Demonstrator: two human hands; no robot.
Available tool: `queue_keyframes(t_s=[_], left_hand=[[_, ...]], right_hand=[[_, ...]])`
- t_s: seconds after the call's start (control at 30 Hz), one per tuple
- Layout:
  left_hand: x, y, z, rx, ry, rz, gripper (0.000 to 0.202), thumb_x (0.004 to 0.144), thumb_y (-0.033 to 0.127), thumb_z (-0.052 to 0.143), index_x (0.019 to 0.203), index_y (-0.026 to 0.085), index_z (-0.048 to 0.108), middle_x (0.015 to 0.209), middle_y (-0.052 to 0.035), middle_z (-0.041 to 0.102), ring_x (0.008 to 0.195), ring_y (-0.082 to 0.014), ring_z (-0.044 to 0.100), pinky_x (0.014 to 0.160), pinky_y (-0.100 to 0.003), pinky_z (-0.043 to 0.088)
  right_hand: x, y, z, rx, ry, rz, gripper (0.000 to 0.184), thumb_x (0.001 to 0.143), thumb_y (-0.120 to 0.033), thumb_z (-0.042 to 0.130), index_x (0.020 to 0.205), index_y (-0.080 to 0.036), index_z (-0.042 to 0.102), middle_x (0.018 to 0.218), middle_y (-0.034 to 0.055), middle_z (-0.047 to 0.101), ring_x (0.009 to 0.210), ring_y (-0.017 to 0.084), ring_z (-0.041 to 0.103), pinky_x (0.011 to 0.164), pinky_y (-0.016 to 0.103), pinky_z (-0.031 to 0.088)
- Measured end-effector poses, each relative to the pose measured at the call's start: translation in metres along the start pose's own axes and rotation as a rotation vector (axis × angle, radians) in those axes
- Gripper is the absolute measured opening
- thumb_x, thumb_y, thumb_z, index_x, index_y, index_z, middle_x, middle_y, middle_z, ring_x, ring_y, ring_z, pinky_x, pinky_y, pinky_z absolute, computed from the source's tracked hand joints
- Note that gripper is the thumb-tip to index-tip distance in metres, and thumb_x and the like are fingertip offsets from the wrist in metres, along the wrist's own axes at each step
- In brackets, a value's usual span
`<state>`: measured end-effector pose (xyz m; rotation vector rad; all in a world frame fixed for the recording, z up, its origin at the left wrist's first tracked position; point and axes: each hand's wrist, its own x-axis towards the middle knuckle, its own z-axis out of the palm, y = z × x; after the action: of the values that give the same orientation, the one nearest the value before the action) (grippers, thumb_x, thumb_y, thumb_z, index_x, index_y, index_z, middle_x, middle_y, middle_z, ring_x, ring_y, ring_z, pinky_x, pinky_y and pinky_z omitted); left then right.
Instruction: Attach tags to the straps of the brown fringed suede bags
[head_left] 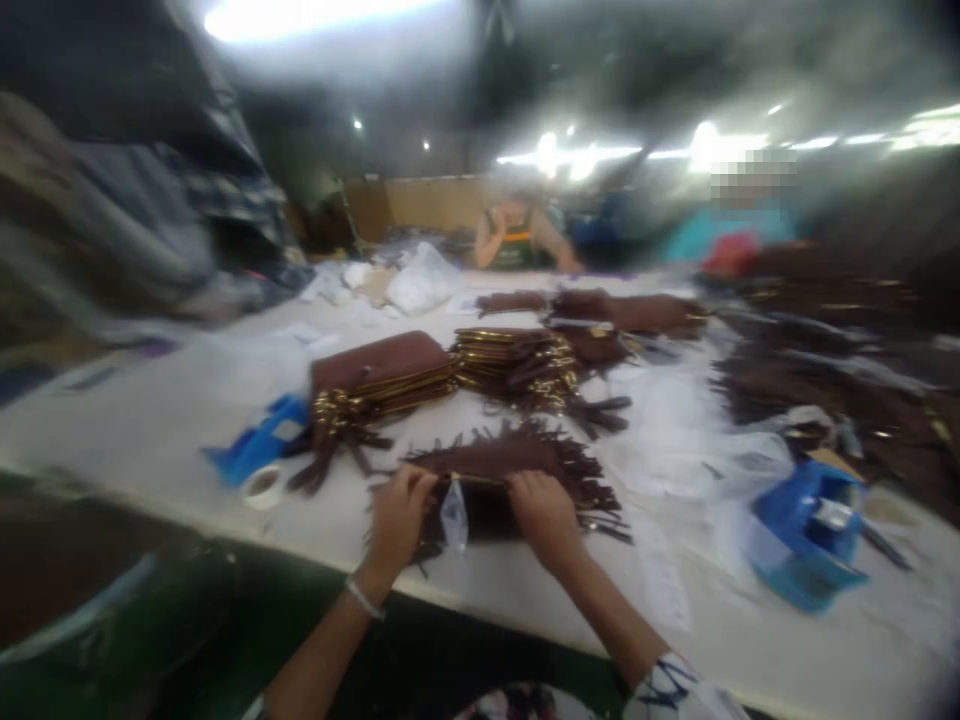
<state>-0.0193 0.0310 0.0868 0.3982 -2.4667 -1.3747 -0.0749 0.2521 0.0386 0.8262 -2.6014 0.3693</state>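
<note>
A brown fringed bag (pixel 491 455) lies at the table's near edge, its strips spread out at the back and right. Along its top runs a gold zip. Pinched fingers of my left hand (pixel 399 515) grip the bag near the left end of the zip. My right hand (pixel 546 512) is closed on the bag's edge by the zip's right part. Between the hands, a small see-through plastic packet (pixel 454 518) hangs from the zip area. Just beyond are a stack of brown pouches (pixel 386 360) and a second stack with gold zips (pixel 495 355), both with chains and tassels.
A roll of tape (pixel 262 487) and a blue packet (pixel 262 435) lie left. At right stand a blue bag (pixel 810 530), plastic wrapping (pixel 675 430) and a dark heap of fringed pieces (pixel 847 390). Two people are across the white table (pixel 525 590).
</note>
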Motion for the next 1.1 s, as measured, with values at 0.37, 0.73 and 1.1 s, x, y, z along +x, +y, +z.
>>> queue_keyframes(t_s=[0.37, 0.73, 1.1], left_hand=[[0.062, 0.006, -0.031, -0.022, -0.233, 0.151, 0.020, 0.083, 0.038, 0.061, 0.078, 0.019, 0.061, 0.067, 0.0003, 0.064, 0.063, -0.0159, 0.060, 0.061, -0.026, 0.045], [0.049, -0.049, -0.025, -0.134, -0.294, -0.026, 0.012, 0.079, 0.030, 0.061, 0.079, 0.018, 0.057, 0.065, 0.0006, 0.066, 0.057, -0.0147, 0.064, 0.052, -0.023, 0.047], [0.068, -0.027, -0.031, -0.162, -0.257, -0.094, 0.010, 0.081, 0.021, 0.062, 0.077, 0.012, 0.060, 0.056, 0.0000, 0.062, 0.052, -0.0125, 0.062, 0.049, -0.020, 0.043]], right_hand=[[0.019, 0.001, 0.006, 0.086, -0.027, -0.023, 0.023, 0.096, -0.030, 0.044, 0.110, -0.018, 0.057, 0.099, 0.0090, 0.065, 0.093, 0.022, 0.059, 0.080, 0.032, 0.044], [-0.003, -0.012, 0.044, -0.009, -0.209, -0.351, 0.044, 0.088, -0.019, 0.053, 0.131, -0.009, 0.047, 0.113, 0.0168, 0.063, 0.100, 0.028, 0.058, 0.081, 0.039, 0.049], [0.032, 0.008, 0.028, 0.212, -0.334, -0.230, 0.020, 0.093, -0.025, 0.047, 0.110, -0.019, 0.058, 0.099, 0.0087, 0.069, 0.090, 0.022, 0.065, 0.074, 0.031, 0.049]])
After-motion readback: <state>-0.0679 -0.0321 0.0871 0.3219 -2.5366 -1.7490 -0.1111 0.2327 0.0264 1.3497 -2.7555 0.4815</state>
